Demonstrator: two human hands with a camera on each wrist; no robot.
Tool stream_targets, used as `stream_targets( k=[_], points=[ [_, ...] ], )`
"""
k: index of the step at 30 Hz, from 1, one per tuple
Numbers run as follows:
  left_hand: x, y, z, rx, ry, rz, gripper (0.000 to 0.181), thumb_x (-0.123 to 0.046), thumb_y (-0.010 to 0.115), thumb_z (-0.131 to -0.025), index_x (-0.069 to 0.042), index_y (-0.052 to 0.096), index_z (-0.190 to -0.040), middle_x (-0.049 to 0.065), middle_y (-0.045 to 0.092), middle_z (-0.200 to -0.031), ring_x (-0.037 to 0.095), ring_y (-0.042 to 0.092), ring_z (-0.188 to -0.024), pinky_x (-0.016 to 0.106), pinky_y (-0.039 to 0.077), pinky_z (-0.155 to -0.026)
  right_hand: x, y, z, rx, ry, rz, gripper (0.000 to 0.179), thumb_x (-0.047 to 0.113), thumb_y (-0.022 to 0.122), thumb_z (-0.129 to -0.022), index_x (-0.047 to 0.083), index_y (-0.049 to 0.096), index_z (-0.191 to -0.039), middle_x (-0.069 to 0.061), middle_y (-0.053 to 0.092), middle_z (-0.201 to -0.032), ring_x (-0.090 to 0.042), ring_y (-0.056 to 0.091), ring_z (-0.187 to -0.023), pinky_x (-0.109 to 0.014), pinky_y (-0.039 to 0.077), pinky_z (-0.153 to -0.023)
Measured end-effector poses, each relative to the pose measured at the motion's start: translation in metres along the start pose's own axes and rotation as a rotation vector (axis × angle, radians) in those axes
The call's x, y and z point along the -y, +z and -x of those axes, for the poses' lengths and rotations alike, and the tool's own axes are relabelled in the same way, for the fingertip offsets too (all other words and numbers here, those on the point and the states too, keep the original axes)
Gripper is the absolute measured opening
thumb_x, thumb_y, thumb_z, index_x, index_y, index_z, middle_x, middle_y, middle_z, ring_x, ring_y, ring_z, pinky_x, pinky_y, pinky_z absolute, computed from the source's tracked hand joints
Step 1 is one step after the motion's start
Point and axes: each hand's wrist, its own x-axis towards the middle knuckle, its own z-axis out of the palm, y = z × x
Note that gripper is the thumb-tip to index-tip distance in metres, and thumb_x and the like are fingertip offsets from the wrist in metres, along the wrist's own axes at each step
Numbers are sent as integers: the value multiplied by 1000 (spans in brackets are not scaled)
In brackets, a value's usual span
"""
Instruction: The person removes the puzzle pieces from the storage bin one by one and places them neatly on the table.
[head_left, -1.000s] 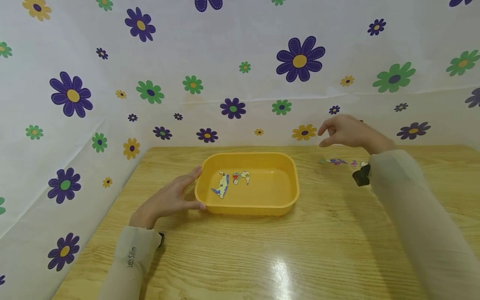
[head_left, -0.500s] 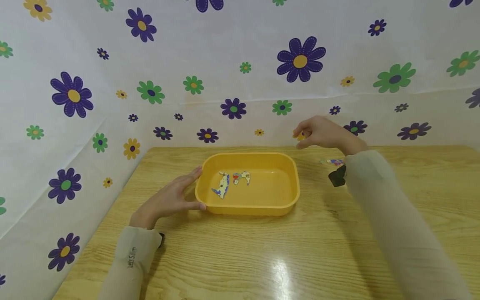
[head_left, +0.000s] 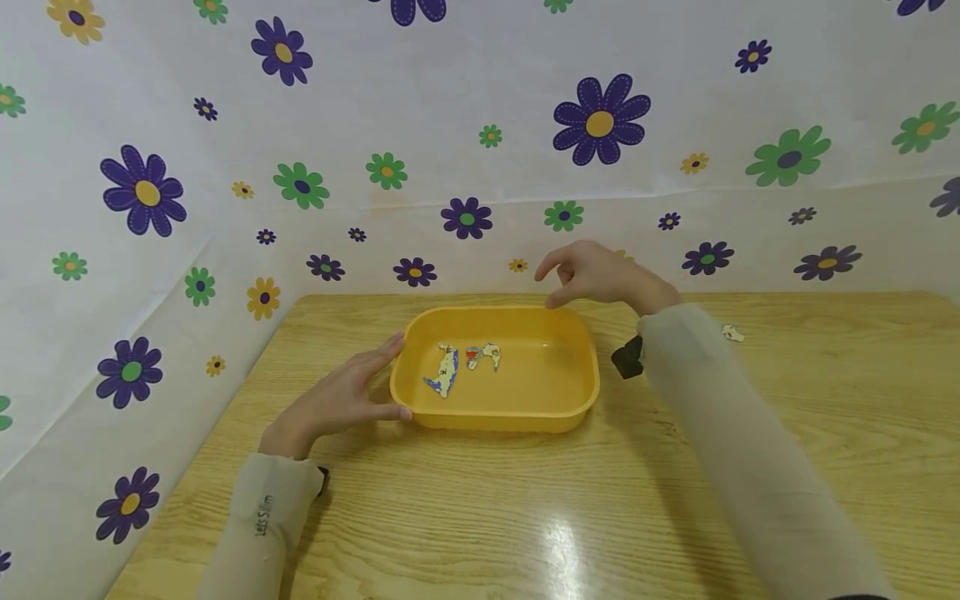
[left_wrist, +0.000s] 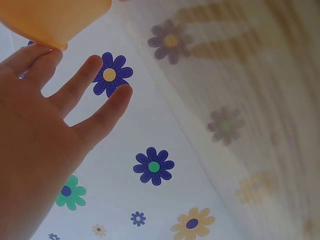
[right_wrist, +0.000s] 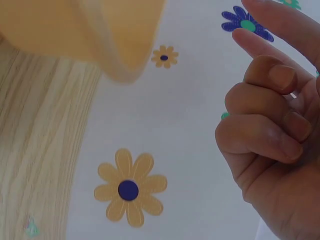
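A yellow plastic tray (head_left: pixel 525 404) stands on the wooden table. On its floor, to the left, lie a cream cutout (head_left: pixel 444 372) with blue edges and a smaller cutout (head_left: pixel 491 353) with red and grey on it. My left hand (head_left: pixel 337 404) rests against the tray's left end, straight fingers at the rim and thumb at the front corner. Over the tray's far right corner hovers my right hand (head_left: pixel 592 271). In the right wrist view its thumb and index finger stand apart with nothing between them, while the other fingers are folded toward the palm.
A small white piece (head_left: pixel 732 333) lies on the table (head_left: pixel 825 417) to the right of the right sleeve. A greenish piece (right_wrist: pixel 31 227) shows on the tabletop in the right wrist view. White flower-printed sheeting (head_left: pixel 420 100) rises behind the table and at the left.
My right hand has moved left from above the loose pieces to the tray's far right corner, and its arm now hides some of them. The left hand and both cutouts have stayed put.
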Motion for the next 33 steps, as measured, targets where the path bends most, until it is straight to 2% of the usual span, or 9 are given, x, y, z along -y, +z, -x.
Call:
stream_targets(
  k=[12,21,24,26,29,33],
  points=[
    [1,0,0,-5,-5,-7,106,-52,82,-82,-9,26,-161,10,21,-167,41,26,-149,64,23,-116,20,24,-20,62,13,-21,38,8,78,-87,-2,70,-122,-3,47,-64,-18,41,-60,-27,34,-57],
    [-1,1,0,1,-9,-7,106,-53,81,-82,-9,26,-162,10,20,-167,41,26,-149,64,23,-116,18,41,-30,118,6,-53,40,4,78,-86,-5,68,-124,-3,46,-63,-16,39,-59,-26,33,-57],
    [-1,1,0,1,-8,-4,106,-52,82,-82,-8,26,-161,10,20,-167,41,26,-148,64,23,-116,18,46,-32,142,20,-69,41,4,77,-86,-4,68,-125,-8,53,-75,-16,41,-63,-26,33,-58],
    [0,1,0,0,-8,-2,106,-52,82,-82,-8,26,-161,10,20,-167,41,26,-148,64,23,-116,17,50,-34,166,30,-75,41,4,77,-86,-4,68,-126,-13,59,-88,-17,41,-66,-27,34,-60],
    [0,1,0,2,-8,-5,106,-52,82,-82,-8,26,-161,10,20,-167,41,26,-148,64,23,-116,16,57,-35,201,61,-73,43,4,76,-86,-3,68,-127,-15,61,-102,-18,43,-71,-27,35,-63],
    [1,1,0,-1,4,-8,105,-50,82,-83,-8,26,-161,11,21,-167,41,26,-148,63,23,-117,13,63,-37,218,81,-48,45,5,77,-84,-2,68,-128,-11,57,-95,-19,43,-74,-28,36,-66]
  ],
)
